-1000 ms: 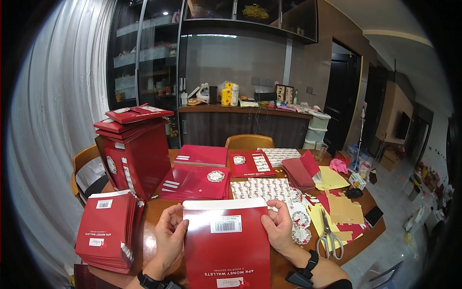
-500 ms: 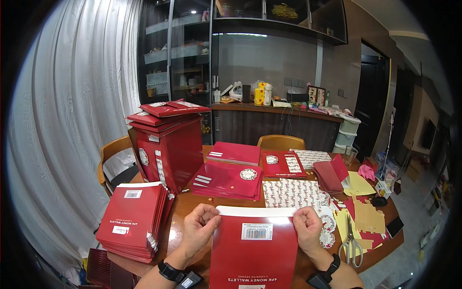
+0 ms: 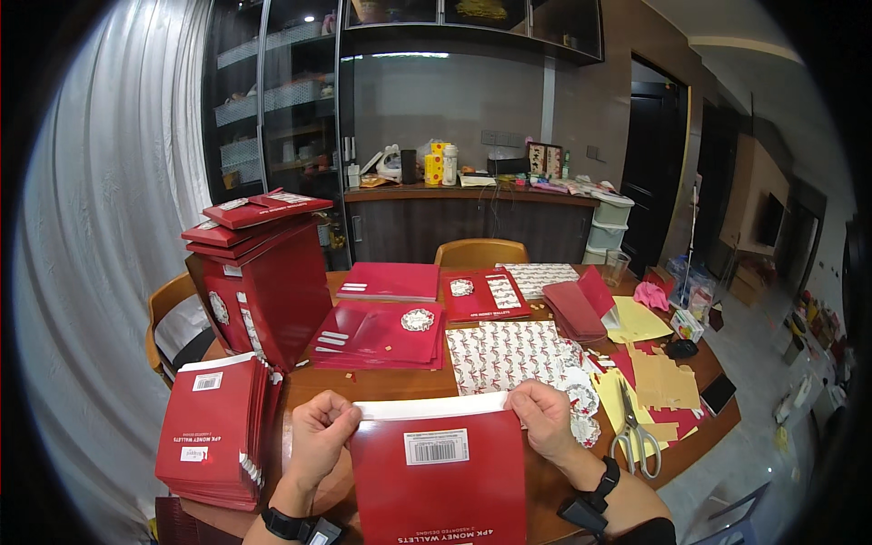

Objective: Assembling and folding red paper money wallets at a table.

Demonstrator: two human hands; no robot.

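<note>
A flat red card packet [image 3: 442, 495] with a barcode label and a white strip [image 3: 434, 406] along its far edge is held up in front of me. My left hand [image 3: 320, 438] pinches the left end of that strip between thumb and fingers. At the strip's right end, my right hand [image 3: 547, 422] pinches in the same way, slightly higher than the left. The packet's near end runs out of the picture's lower edge. Left of my left hand lies a tall pile of similar red packets [image 3: 204, 427].
Behind the pile stands a big red box [image 3: 282, 295] topped with packets. Magenta sheets [image 3: 377, 338] and patterned paper [image 3: 500, 359] lie beyond my hands. Scissors [image 3: 636, 436], yellow paper pieces [image 3: 668, 381] and a phone [image 3: 718, 395] are at the right. A chair [image 3: 481, 252] stands across the table [image 3: 309, 386].
The whole view has swung to the right, so the room sits further left in the picture. Both hands keep their pinch on the red packet, whose strip now slants up slightly to the right.
</note>
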